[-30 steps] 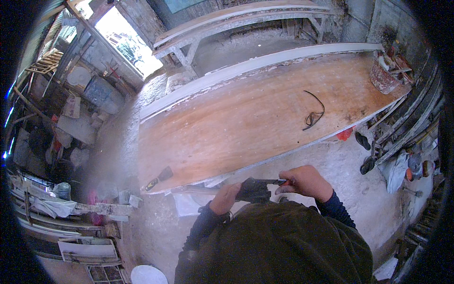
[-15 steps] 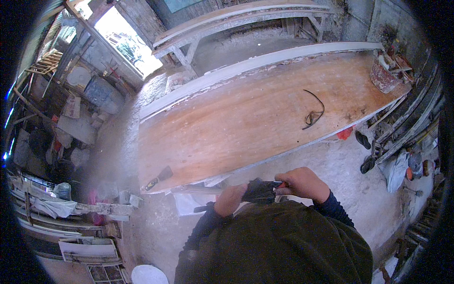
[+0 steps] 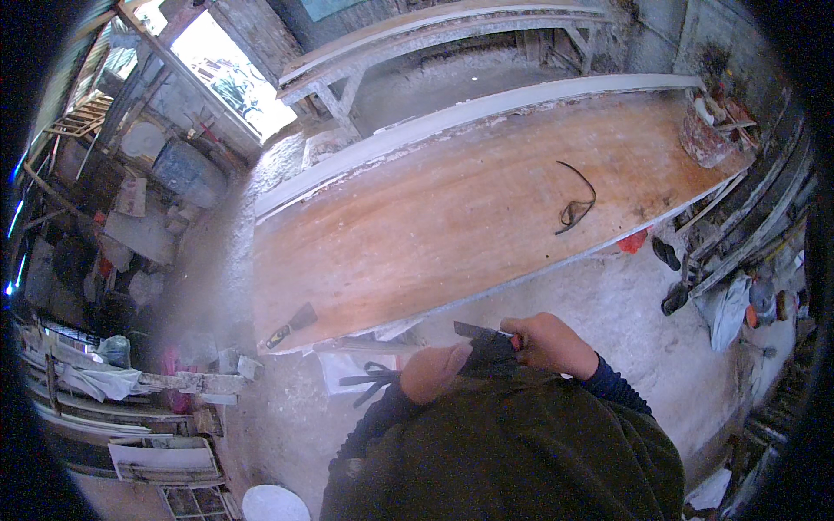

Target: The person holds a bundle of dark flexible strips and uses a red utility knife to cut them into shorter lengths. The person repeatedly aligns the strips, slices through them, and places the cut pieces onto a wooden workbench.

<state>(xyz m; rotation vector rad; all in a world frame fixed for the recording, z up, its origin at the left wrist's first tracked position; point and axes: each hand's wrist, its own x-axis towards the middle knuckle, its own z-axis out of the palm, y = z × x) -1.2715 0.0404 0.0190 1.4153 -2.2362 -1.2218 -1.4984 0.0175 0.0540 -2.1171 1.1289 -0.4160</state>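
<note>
In front of my body, near the lower middle, my left hand [image 3: 434,372] closes on a bundle of black material [image 3: 488,358]. Thin black strips [image 3: 369,379] stick out on the left, beside that wrist. My right hand [image 3: 552,341] grips a red-handled tool [image 3: 516,341] just right of the bundle. A dark flat blade [image 3: 472,330] points left above the bundle and seems to belong to this tool; its exact kind is unclear. My left fingers are partly hidden. A loose black strip [image 3: 580,208] lies curled on the wooden tabletop [image 3: 408,234].
A putty knife [image 3: 291,326] lies at the table's near left corner. A plaster-crusted bucket [image 3: 705,139] stands at its far right end. Behind runs a long white bench [image 3: 434,39]. Dark footwear [image 3: 667,253] and a red scrap [image 3: 632,241] are on the floor at right.
The blade has come up into sight above the black bundle, pointing left. My left hand has turned slightly, and the strips beside its wrist have spread out more.
</note>
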